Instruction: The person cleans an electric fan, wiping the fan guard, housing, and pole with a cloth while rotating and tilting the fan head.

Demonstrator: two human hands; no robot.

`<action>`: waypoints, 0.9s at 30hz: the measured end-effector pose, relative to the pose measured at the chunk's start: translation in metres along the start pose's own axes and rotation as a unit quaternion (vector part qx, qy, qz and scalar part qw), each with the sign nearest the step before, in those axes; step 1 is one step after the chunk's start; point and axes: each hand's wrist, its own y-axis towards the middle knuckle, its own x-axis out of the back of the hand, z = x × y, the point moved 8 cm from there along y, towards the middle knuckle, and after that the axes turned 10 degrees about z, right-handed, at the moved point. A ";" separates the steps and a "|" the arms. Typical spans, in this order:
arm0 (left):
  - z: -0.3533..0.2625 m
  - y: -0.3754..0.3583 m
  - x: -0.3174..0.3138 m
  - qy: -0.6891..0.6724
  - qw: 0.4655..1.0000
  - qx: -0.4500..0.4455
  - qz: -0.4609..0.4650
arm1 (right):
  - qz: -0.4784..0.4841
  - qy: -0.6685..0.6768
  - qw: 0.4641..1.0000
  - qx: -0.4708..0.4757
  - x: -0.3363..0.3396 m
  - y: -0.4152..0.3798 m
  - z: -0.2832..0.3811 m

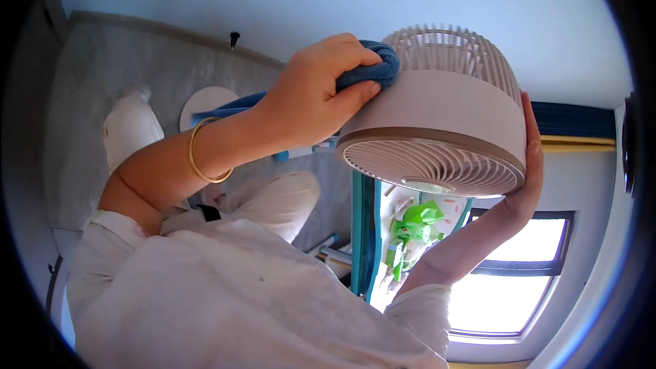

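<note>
My left hand (318, 85), wearing a gold bracelet at the wrist, is closed around a bundled blue cloth (383, 65) and presses it against the upper left side of a beige fan head (444, 99). More blue cloth shows behind the wrist. The fan has a slatted grille facing down, a brown rim and open ribs at its far side. My right hand (534, 154) wraps the fan's right side, with its fingers reaching up along the casing. Its thumb is hidden.
A round white disc (198, 104) shows behind my left forearm. Below the fan is a teal-edged surface (365, 232) with green packaging (417, 225). A window (509, 280) is at the lower right, near a dark blue curtain (574, 121). Grey floor (82, 96) lies left.
</note>
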 end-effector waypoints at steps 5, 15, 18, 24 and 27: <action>-0.015 -0.017 0.012 -0.286 0.950 0.122 -0.035 | -0.006 0.005 1.000 -0.007 -0.005 -0.007 0.019; -0.043 -0.048 -0.001 -0.509 0.837 0.200 -0.012 | -0.489 -0.175 0.822 0.234 0.022 -0.104 0.048; -0.055 -0.056 -0.019 -0.556 0.803 0.212 0.011 | -0.387 0.009 0.874 0.293 -0.044 -0.148 0.049; -0.062 -0.086 -0.067 -0.524 0.800 0.292 0.021 | -0.156 0.196 0.944 0.212 -0.169 -0.129 0.020; -0.056 -0.102 -0.091 -0.508 0.800 0.313 0.052 | -0.183 0.173 0.956 0.148 -0.177 -0.139 -0.003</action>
